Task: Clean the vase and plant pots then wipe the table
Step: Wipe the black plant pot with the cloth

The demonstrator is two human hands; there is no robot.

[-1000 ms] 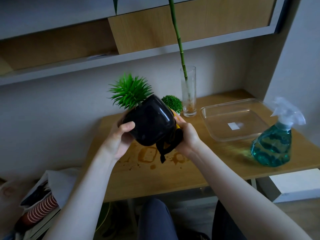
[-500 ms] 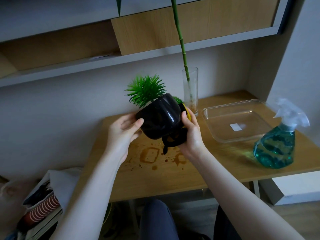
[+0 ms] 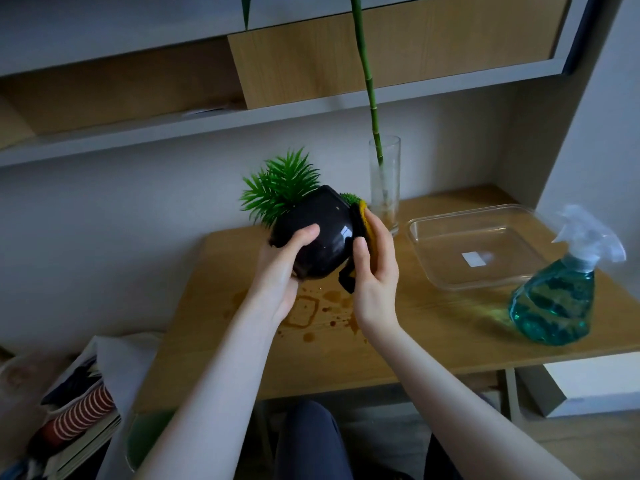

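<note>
I hold a glossy black plant pot with a spiky green plant, tilted in the air above the wooden table. My left hand grips its left side and base, thumb on the front. My right hand presses a yellow-and-black sponge cloth against the pot's right side, thumb curled over the cloth's edge. Behind them stands a tall clear glass vase with a green bamboo stalk. A small round green plant peeks out behind the pot. Brown stains mark the table below my hands.
A clear square glass dish lies on the table's right part. A teal spray bottle stands near the right front edge. Shelves hang above the table. Books and a bag lie on the floor at left. My knees sit under the table.
The pot has moved a little up and to the right and turned more upright. My right hand slid the cloth from the pot's underside up along its right side.
</note>
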